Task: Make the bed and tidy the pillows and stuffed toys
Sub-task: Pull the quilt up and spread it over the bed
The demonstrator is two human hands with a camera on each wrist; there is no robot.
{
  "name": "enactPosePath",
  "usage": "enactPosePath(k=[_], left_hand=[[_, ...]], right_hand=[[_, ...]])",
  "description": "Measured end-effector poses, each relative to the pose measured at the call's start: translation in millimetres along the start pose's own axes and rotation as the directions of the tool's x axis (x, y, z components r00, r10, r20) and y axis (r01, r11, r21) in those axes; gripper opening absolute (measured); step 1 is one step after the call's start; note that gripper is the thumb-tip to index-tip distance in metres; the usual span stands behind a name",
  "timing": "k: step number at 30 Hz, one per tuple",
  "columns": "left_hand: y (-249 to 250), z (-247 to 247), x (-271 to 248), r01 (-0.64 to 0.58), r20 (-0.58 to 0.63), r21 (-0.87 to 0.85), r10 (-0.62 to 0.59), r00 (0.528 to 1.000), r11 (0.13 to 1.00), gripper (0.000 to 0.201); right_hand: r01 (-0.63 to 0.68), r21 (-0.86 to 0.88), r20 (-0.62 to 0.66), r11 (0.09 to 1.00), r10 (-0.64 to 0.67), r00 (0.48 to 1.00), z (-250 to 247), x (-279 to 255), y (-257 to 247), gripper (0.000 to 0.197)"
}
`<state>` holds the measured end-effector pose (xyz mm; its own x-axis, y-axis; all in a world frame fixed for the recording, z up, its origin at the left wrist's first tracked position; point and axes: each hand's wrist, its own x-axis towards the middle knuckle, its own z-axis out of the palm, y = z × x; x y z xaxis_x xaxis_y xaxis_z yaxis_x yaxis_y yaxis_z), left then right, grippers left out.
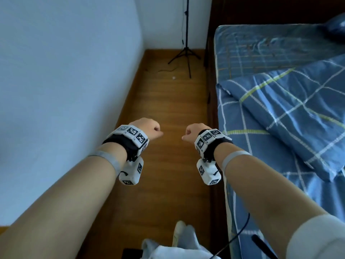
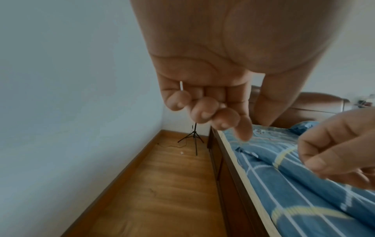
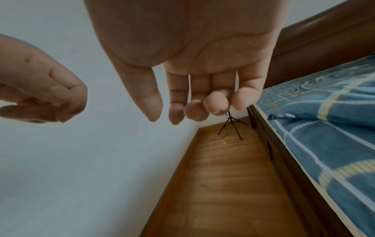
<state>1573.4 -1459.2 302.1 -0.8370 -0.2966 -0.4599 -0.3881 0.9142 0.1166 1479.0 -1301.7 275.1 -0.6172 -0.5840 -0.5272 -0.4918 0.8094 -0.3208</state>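
Note:
The bed stands on the right, with a blue checked duvet (image 1: 298, 116) lying bunched in a thick fold across a blue patterned sheet (image 1: 261, 45). A dark blue pillow (image 1: 336, 28) shows at the far right corner. No stuffed toy is in sight. My left hand (image 1: 151, 130) and right hand (image 1: 192, 132) hover side by side over the floor, left of the bed's edge. Both are empty. In the left wrist view the left hand (image 2: 205, 112) has loosely curled fingers. In the right wrist view the right hand (image 3: 194, 102) also hangs loosely curled.
A narrow strip of wooden floor (image 1: 168, 101) runs between the pale wall (image 1: 65, 90) and the dark wooden bed frame (image 1: 211, 101). A black tripod (image 1: 186, 55) with a trailing cable stands at the far end, beside a small white scrap (image 1: 174, 78). My white-socked feet (image 1: 183, 238) are below.

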Motion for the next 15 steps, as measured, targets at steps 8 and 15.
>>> enactPosePath(k=[8, 15], left_hand=[[11.7, -52.3, 182.9, -0.161, 0.147, 0.062, 0.151, 0.978, 0.985, 0.027], [51.6, -114.5, 360.7, -0.343, 0.215, 0.066, 0.322, 0.922, 0.937, 0.032]], right_hand=[[-0.193, 0.196, -0.014, 0.961, 0.2, 0.98, -73.6, 126.3, 51.0, 0.03], [-0.459, 0.396, 0.056, 0.795, 0.478, 0.876, -140.1, 241.6, 124.4, 0.028]])
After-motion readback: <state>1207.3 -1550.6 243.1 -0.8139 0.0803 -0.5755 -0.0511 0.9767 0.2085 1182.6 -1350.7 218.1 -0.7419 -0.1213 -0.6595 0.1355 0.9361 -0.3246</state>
